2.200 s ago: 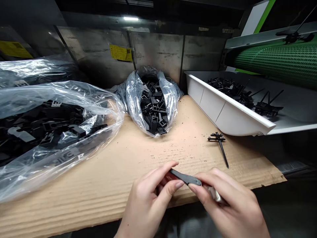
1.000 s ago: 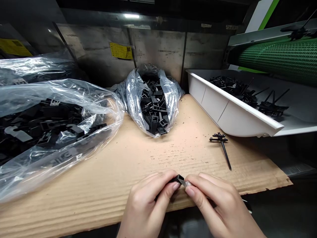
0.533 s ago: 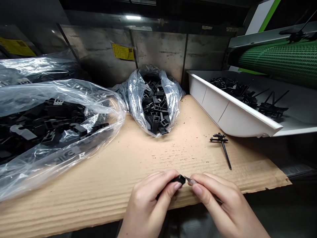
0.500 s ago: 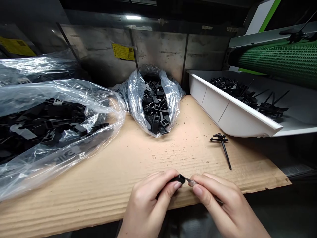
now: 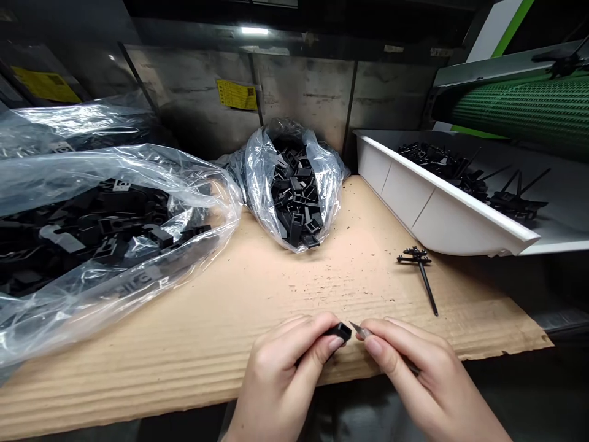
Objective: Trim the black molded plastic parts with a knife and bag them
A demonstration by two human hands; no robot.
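My left hand (image 5: 285,374) pinches a small black plastic part (image 5: 341,332) between thumb and fingers at the near edge of the cardboard. My right hand (image 5: 423,380) grips a thin metal blade tool (image 5: 360,331), whose pointed tip sits just to the right of the part, almost touching it. Most of the tool's handle is hidden inside my right hand. Both hands hover low over the front of the cardboard sheet (image 5: 221,307).
A clear bag of black parts (image 5: 294,184) lies open at the back centre. A larger bag of black parts (image 5: 101,227) fills the left. A white tray (image 5: 442,215) with black sprues stands at the right below a green conveyor (image 5: 524,110). A loose sprue (image 5: 421,270) lies on the cardboard.
The blade tip has drawn slightly away from the black part, leaving a small gap. Earlier a longer grey piece spanned both hands; now only the small part and the blade show.
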